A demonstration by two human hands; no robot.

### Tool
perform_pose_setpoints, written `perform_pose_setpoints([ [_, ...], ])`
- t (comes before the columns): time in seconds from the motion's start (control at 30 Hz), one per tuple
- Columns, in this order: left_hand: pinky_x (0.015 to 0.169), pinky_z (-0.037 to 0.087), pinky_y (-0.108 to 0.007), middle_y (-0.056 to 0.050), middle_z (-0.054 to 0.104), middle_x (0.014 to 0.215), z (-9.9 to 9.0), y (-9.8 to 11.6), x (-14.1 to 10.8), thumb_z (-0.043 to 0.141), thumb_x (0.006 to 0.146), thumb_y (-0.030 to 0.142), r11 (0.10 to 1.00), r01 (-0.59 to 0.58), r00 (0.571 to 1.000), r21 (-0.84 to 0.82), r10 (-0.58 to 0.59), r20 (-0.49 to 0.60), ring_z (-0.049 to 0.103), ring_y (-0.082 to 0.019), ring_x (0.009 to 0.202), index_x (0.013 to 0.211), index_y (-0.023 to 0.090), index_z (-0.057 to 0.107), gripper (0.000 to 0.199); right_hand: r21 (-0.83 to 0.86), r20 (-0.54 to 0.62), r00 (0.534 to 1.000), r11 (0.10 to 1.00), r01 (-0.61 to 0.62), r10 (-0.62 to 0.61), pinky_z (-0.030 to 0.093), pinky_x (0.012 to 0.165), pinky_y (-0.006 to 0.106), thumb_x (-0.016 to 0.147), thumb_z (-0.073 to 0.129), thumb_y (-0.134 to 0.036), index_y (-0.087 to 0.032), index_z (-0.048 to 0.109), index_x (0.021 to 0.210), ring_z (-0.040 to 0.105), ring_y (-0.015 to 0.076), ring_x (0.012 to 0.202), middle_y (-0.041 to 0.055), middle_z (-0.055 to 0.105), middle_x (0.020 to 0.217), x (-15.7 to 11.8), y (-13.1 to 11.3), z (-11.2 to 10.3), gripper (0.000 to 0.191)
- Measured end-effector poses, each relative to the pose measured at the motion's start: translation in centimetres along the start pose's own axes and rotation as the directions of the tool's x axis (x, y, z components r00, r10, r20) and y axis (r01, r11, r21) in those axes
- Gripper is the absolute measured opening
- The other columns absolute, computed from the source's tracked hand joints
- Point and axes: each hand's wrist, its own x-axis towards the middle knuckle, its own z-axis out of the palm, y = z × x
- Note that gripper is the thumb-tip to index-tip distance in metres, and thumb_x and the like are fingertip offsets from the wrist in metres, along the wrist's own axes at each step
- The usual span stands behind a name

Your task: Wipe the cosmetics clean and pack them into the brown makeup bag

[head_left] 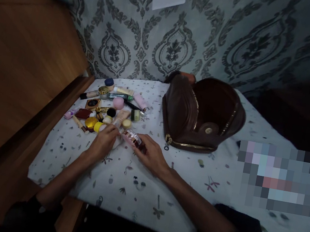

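While a wooden cabinet fills the left of the frame, a loose cluster of cosmetics begins just beside it, left of centre, on the patterned tablecloth. There a gold-lidded jar lies near a yellow cap, close to the left hand. That hand's fingers are curled, and something pale shows at their tips; I cannot tell whether they grip it. Near the middle of the frame, the round container, clear and pink with a shiny band, is in the right hand, narrowed around its right side and tilted above the cloth. Handling it well probably calls for a firm hold on the rim, since smooth plastic could slip; the left fingers could steady its free side, clear of the crowded small items. Right of centre, the brown bag gapes, its zip parted; farther right, a pixelated patch hides its contents.
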Motion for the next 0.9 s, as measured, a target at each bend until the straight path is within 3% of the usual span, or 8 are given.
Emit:
perform_pose_setpoints([
  [0.07, 0.079, 0.051, -0.032, -0.006, 0.065, 0.092, 0.3, -0.3, 0.0, 0.045, 0.086, 0.007, 0.996, -0.006, 1.000, 0.092, 0.005, 0.012, 0.062, -0.019, 0.087, 0.085, 0.019, 0.066, 0.024, 0.017, 0.004, 1.000, 1.000, -0.001, 0.001, 0.050, 0.080, 0.032, 0.090, 0.058, -0.026, -0.019, 0.059, 0.117, 0.062, 0.0201, 0.090, 0.0076, 0.066, 0.103, 0.0, 0.0, 0.0, 0.028],
  [0.13, 0.081, 0.051, -0.032, -0.006, 0.064, 0.093, 0.0, 0.1, 0.3, 0.044, 0.087, 0.007, 0.996, 0.016, 0.997, 0.087, -0.010, -0.071, 0.062, -0.018, 0.088, 0.089, 0.018, 0.066, 0.024, 0.032, 0.008, 1.000, 0.999, -0.004, 0.003, 0.050, 0.082, 0.032, 0.090, 0.058, -0.026, -0.018, 0.059, 0.117, 0.062, 0.0203, 0.091, 0.0083, 0.066, 0.104, 0.0, 0.0, -0.1, 0.028],
  [0.27, 0.088, 0.051, -0.034, -0.007, 0.061, 0.103, -0.9, 2.8, 1.0, 0.048, 0.091, 0.014, 1.000, -0.025, 0.984, 0.003, 0.026, -0.177, 0.061, -0.019, 0.099, 0.101, 0.018, 0.065, 0.021, 0.052, 0.001, 1.000, 0.999, -0.012, 0.012, 0.048, 0.079, 0.032, 0.091, 0.057, -0.027, -0.018, 0.060, 0.115, 0.060, 0.0195, 0.087, 0.0080, 0.065, 0.100, 0.0, 0.0, -0.1, 0.026],
  [0.37, 0.098, 0.048, -0.039, -0.012, 0.056, 0.120, -0.4, 4.3, 0.8, 0.053, 0.092, 0.020, 0.985, -0.172, 0.983, -0.007, 0.172, -0.064, 0.056, -0.023, 0.114, 0.125, 0.017, 0.057, 0.034, 0.083, -0.009, 1.000, 0.996, -0.015, 0.015, 0.047, 0.077, 0.031, 0.087, 0.058, -0.022, -0.019, 0.060, 0.110, 0.058, 0.0180, 0.082, 0.0057, 0.063, 0.095, 0.1, -0.1, 0.0, 0.024],
  [0.47, 0.106, 0.043, -0.045, -0.015, 0.053, 0.132, 0.8, 3.8, 0.5, 0.049, 0.096, 0.022, 0.964, -0.268, 0.961, 0.005, 0.266, 0.076, 0.050, -0.026, 0.125, 0.140, 0.020, 0.045, 0.045, 0.147, -0.027, 0.997, 0.986, -0.074, 0.078, 0.046, 0.071, 0.029, 0.081, 0.059, -0.018, -0.019, 0.059, 0.094, 0.055, 0.0158, 0.074, 0.0010, 0.059, 0.082, 0.3, 0.0, -0.1, 0.013],
  [0.57, 0.110, 0.039, -0.048, -0.013, 0.053, 0.137, 1.7, 2.3, 0.4, 0.042, 0.101, 0.025, 0.970, -0.240, 0.961, 0.032, 0.233, 0.147, 0.047, -0.026, 0.129, 0.145, 0.024, 0.040, 0.044, 0.358, 0.071, 0.982, 0.915, -0.187, 0.172, 0.046, 0.063, 0.027, 0.082, 0.060, -0.028, -0.019, 0.056, 0.085, 0.054, 0.0140, 0.066, -0.0019, 0.056, 0.073, 0.4, 0.0, -0.2, 0.010],
  [0.73, 0.105, 0.045, -0.042, -0.013, 0.056, 0.129, 2.6, 0.9, 0.2, 0.039, 0.102, 0.031, 0.989, -0.148, 0.977, 0.014, 0.144, 0.158, 0.052, -0.024, 0.122, 0.144, 0.022, 0.043, 0.043, 0.562, 0.224, 0.938, 0.751, -0.345, 0.264, 0.047, 0.052, 0.026, 0.084, 0.062, -0.046, -0.020, 0.053, 0.118, 0.058, 0.0129, 0.056, -0.0020, 0.061, 0.077, 0.4, 0.5, -0.1, 0.043],
  [0.9, 0.098, 0.050, -0.041, -0.013, 0.055, 0.117, 3.7, 0.3, -0.5, 0.041, 0.102, 0.034, 0.997, -0.064, 0.997, 0.049, 0.062, 0.040, 0.055, -0.024, 0.113, 0.134, 0.017, 0.054, 0.038, 0.375, 0.073, 0.967, 0.892, -0.252, 0.243, 0.051, 0.061, 0.029, 0.076, 0.073, -0.040, -0.020, 0.061, 0.117, 0.059, 0.0133, 0.067, 0.0034, 0.057, 0.096, 0.3, 1.5, 0.0, 0.047],
])
